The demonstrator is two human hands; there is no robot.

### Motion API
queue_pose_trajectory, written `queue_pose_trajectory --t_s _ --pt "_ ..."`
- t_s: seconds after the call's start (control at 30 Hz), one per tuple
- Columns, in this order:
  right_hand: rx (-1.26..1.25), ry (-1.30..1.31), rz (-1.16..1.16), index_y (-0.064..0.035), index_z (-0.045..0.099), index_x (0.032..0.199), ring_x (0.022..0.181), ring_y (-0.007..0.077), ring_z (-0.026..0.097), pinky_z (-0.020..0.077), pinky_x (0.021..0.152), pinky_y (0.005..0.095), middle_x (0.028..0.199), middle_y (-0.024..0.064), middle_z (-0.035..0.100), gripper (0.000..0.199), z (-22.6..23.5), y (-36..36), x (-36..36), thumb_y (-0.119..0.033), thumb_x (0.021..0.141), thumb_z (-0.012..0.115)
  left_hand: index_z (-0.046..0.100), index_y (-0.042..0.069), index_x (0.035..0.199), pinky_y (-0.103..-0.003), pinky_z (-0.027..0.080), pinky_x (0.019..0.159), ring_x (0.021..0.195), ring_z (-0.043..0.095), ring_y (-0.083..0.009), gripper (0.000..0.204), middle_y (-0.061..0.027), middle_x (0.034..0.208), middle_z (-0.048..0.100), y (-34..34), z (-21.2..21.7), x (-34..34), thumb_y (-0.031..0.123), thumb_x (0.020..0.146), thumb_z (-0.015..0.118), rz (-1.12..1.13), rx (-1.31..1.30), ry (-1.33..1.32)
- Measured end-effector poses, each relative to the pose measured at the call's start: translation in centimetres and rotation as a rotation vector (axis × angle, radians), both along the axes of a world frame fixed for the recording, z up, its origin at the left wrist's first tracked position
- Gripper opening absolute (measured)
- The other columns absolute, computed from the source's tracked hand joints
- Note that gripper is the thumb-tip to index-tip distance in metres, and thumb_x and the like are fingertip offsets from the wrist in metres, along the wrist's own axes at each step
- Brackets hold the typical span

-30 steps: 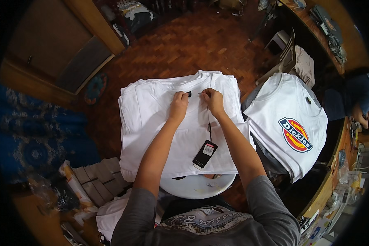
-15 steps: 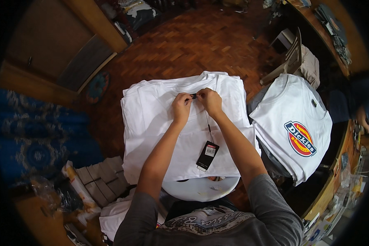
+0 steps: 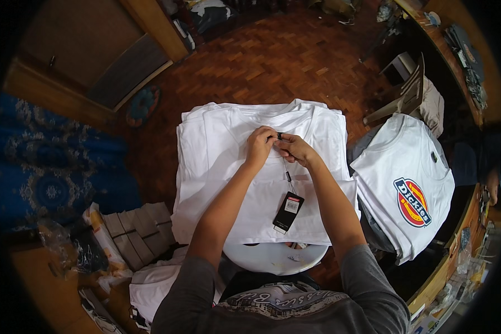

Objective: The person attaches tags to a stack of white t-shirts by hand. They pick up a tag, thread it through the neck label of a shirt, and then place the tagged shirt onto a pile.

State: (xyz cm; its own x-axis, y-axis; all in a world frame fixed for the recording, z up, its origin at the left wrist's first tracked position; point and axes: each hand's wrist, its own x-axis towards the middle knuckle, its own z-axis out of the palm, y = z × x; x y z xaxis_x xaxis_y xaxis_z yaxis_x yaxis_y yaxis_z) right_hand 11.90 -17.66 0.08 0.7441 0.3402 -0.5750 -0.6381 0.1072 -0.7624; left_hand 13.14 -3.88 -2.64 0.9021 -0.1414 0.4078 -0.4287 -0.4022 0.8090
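Note:
A white T-shirt (image 3: 228, 161) lies folded on top of a stack of white shirts. Both hands meet at its collar, around a small black neck label (image 3: 279, 136). My left hand (image 3: 260, 149) pinches the label's left side, its fingertips curled together. Close against it, my right hand (image 3: 296, 149) has its thumb and fingers closed at the label, partly hiding it. From under the right fingers a thin dark cord (image 3: 288, 176) runs down to a black hang tag (image 3: 289, 212) with a white sticker, lying flat on the shirt.
A round white stool (image 3: 275, 258) shows beneath the stack. Right of it, a pile of shirts is topped by a white printed T-shirt (image 3: 409, 183), near a wooden chair (image 3: 403, 92). Grey bundles (image 3: 136, 231) and a blue patterned curtain (image 3: 61, 167) are at left. Another person's hand (image 3: 492, 186) shows far right.
The view has shifted, so the scene sits farther right. My right hand has turned, with its fingers now lower and closer to my left hand at the label. The hang tag stays on the shirt.

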Motion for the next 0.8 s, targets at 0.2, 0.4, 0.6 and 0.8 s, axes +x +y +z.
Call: queue_pose_trajectory --t_s 0.2,0.4,0.6,0.8 --pt "-0.28 -0.188 0.085 -0.0038 0.053 0.073 0.034 0.0048 0.031 0.0224 0.031 0.0193 0.045 -0.0013 0.039 0.012 0.0 -0.1 0.0 -0.012 0.079 0.049 0.058 0.001 0.072 -0.023 0.041 0.053 0.058 0.052 -0.012 0.005 -0.0063 0.066 0.056 0.7 0.2 -0.8 0.003 0.067 0.058 0.146 -0.095 0.269" --pt "-0.426 -0.356 0.137 -0.0036 0.052 0.065 0.037 0.0041 0.033 0.0244 0.033 0.0183 0.045 -0.0018 0.04 0.018 -0.6 0.3 -0.1 -0.014 0.079 0.05 0.058 -0.002 0.078 -0.018 0.038 0.048 0.053 0.049 -0.0071 0.013 -0.0039 0.062 0.055 1.3 -0.3 -0.7 0.009 0.071 0.059 0.072 -0.315 0.825" --pt "-0.36 -0.31 0.131 -0.0027 0.052 0.062 0.04 0.0047 0.033 0.0268 0.036 0.0195 0.048 -0.0019 0.041 0.021 -0.5 0.4 -0.6 -0.014 0.079 0.05 0.055 -0.003 0.085 -0.019 0.046 0.058 0.058 0.053 -0.0117 0.016 -0.0064 0.073 0.056 1.7 0.4 -0.4 0.007 0.073 0.058 0.03 -0.728 1.087" --pt "-0.386 -0.423 0.035 -0.0016 0.053 0.065 0.044 0.0059 0.036 0.03 0.04 0.0209 0.05 -0.0012 0.043 0.018 -1.8 0.7 -0.9 -0.013 0.078 0.05 0.051 -0.009 0.088 -0.024 0.05 0.062 0.063 0.057 -0.0183 0.018 -0.0109 0.076 0.055 1.6 0.2 -0.8 0.003 0.074 0.055 0.023 -0.735 1.093"
